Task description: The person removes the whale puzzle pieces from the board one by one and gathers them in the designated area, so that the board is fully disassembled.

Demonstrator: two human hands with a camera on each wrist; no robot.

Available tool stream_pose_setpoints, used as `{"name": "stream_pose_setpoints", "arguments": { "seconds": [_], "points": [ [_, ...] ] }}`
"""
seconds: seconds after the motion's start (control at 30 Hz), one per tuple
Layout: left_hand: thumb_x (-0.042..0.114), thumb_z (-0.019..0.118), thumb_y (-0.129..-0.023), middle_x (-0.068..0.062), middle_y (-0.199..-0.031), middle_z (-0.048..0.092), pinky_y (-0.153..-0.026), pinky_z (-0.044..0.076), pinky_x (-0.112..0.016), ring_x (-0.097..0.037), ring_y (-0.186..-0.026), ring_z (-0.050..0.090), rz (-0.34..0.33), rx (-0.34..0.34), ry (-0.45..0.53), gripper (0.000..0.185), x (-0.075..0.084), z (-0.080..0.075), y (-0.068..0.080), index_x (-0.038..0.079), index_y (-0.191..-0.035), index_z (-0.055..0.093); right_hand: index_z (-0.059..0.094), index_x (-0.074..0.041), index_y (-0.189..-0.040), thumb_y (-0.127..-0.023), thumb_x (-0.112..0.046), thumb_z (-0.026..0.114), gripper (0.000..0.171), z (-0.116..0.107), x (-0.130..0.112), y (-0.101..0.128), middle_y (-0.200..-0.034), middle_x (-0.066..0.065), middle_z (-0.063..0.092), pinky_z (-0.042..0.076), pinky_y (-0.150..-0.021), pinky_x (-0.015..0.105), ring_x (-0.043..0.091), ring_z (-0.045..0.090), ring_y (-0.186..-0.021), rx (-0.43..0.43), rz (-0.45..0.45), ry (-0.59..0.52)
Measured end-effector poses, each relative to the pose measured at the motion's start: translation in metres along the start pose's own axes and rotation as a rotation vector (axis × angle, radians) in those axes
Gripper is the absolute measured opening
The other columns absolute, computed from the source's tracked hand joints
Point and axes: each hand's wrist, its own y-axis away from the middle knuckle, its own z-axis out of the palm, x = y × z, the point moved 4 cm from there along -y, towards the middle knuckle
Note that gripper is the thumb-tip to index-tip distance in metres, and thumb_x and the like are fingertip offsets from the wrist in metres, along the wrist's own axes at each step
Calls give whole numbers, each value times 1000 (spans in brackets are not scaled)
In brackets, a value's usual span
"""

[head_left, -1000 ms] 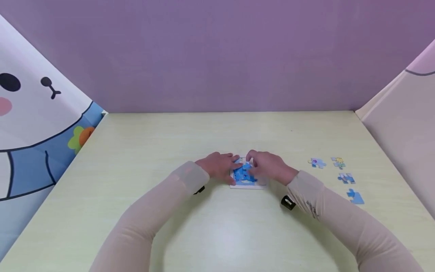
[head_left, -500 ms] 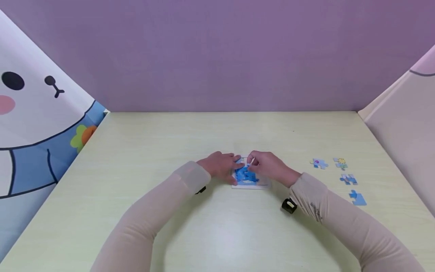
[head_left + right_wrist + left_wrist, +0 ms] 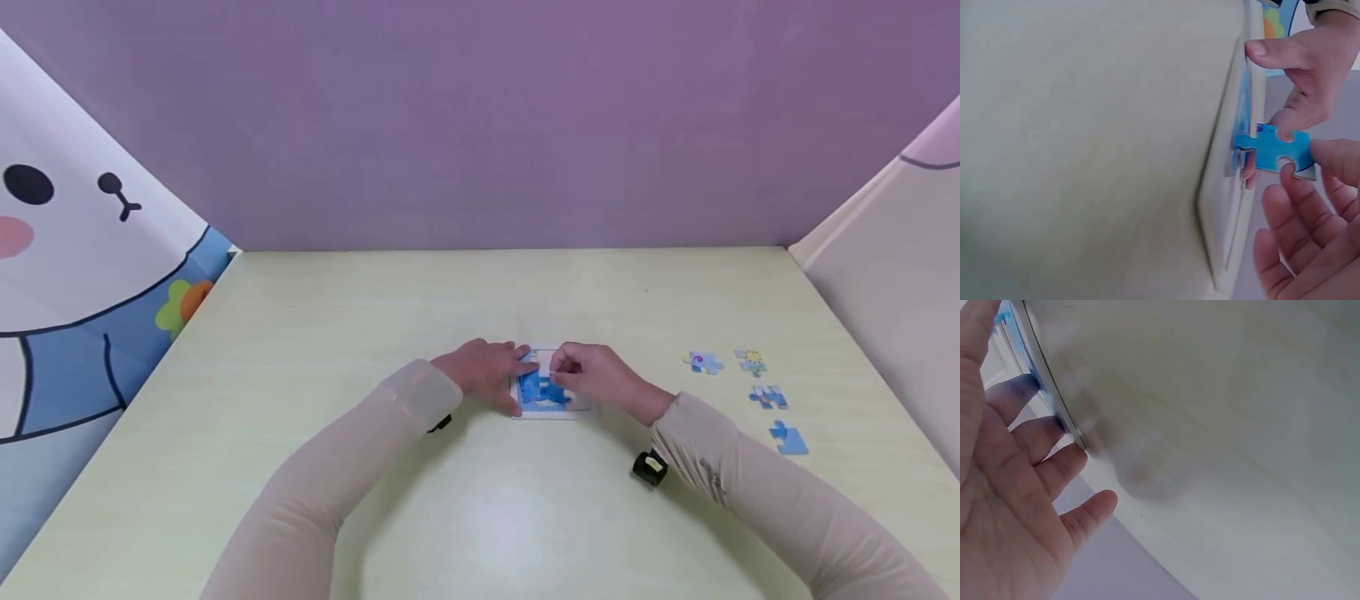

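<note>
Pinching thin blue cardboard jigsaw piece [image 3: 1275, 153] by edge, right hand [image 3: 596, 375]; light, stiff, bendable. Left hand [image 3: 483, 371] flat, fingers straight, steadying white puzzle tray [image 3: 1225, 206] on worktop [image 3: 480, 500].

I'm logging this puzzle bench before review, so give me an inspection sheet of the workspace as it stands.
Surface: pale green table, bare in front of the arms.
Job's things: white puzzle tray with blue pieces in it; one blue puzzle piece lifted at the tray's edge.
Clutter: four loose pieces lying to the right of the tray.
Hands: left hand rests with straight fingers on the tray's left side; right hand pinches the blue puzzle piece.
Cables: nothing seen.
Surroundings: purple wall behind; cartoon panel on the left; pale panel on the right.
</note>
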Motion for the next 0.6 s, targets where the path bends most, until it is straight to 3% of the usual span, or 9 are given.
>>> {"name": "stream_pose_setpoints", "arguments": {
  "seconds": [0.3,0.6],
  "points": [
    [54,66,-86,-1,-161,21,-113,29,-48,-25,-148,22,13,7,-16,80,2,2,0,30,-153,29,63,-1,-99,-94,-5,61,6,-5,9,12,-89,7,64,48,-75,28,18,56,-80,48,27,-112],
    [53,67,-86,0,-161,20,-114,27,-48,-24,-148,19,4,-5,-4,80,1,1,0,30,-153,28,63,-1,-96,-93,-5,61,5,-17,19,20,-86,5,63,47,-72,24,18,55,-80,92,33,-133]
  ]
}}
